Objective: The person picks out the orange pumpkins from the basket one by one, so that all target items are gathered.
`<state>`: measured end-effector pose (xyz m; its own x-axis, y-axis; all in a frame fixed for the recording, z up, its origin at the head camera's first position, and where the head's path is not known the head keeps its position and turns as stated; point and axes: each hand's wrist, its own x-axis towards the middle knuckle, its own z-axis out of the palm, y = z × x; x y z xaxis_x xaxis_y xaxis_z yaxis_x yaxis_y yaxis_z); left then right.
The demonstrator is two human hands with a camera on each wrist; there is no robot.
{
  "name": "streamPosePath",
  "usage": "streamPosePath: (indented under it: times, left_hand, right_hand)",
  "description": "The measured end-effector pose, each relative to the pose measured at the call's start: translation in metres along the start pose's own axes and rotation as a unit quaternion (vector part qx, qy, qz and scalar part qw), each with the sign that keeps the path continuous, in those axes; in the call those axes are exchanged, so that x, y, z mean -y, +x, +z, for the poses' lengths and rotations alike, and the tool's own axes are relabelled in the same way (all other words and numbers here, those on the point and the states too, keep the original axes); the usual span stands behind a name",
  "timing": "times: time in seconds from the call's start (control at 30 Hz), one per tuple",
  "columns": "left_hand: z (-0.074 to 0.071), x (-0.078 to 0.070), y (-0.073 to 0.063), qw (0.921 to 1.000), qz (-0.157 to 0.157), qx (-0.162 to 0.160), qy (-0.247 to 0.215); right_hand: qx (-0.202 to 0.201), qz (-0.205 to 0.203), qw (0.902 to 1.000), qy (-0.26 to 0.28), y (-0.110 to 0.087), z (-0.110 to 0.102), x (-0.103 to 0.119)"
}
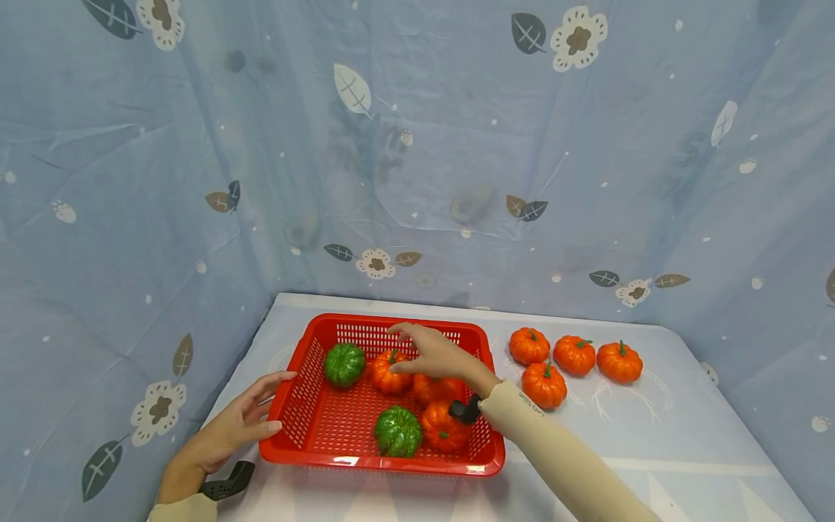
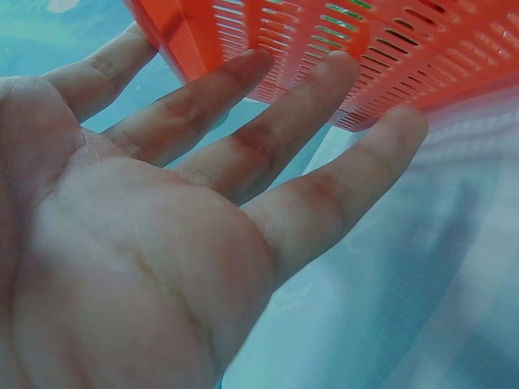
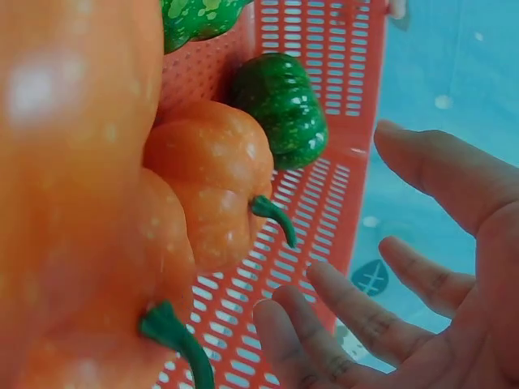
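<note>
A red plastic basket (image 1: 339, 420) with slotted walls stands on the table. My left hand (image 1: 228, 428) is at its left end, fingers spread and fairly straight; in the left wrist view the fingertips (image 2: 332, 73) lie against or very near the slotted wall. Over the basket, my right hand (image 1: 433, 351) hovers with parted, slightly bent fingers, holding nothing. Nearest to it is a small orange pumpkin (image 1: 388, 373) with a green stem (image 3: 276, 219). Two more orange pumpkins (image 1: 446, 428) sit partly hidden under the right arm. Two green pumpkins (image 1: 344, 364) are also in the basket.
Several orange pumpkins (image 1: 544, 386) lie on the white-patterned table (image 1: 639, 435) to the right of the basket. A blue curtain (image 1: 417, 181) with leaves and flowers hangs behind the table and along its sides.
</note>
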<state>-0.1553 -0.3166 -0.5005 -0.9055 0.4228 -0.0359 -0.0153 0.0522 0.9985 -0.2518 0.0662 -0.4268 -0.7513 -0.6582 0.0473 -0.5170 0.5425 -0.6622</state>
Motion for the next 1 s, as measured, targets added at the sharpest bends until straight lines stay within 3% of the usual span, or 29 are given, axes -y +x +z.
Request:
streamPosePath:
  times: [0.27,0.67,1.0]
  left_hand:
    - [0.0,0.001,0.0,1.0,0.0,-0.002,-0.002]
    - [-0.002,0.002,0.0,1.0,0.006,0.002,0.003]
    - [-0.002,0.002,-0.001,0.9999,0.011,0.009,0.0]
  right_hand:
    - [0.013,0.023,0.9995,-0.016,0.012,0.009,-0.002]
    - [0.024,0.046,0.9982,0.03,0.018,0.013,-0.013]
    - [0.049,0.061,0.9968,-0.015,0.018,0.016,-0.015]
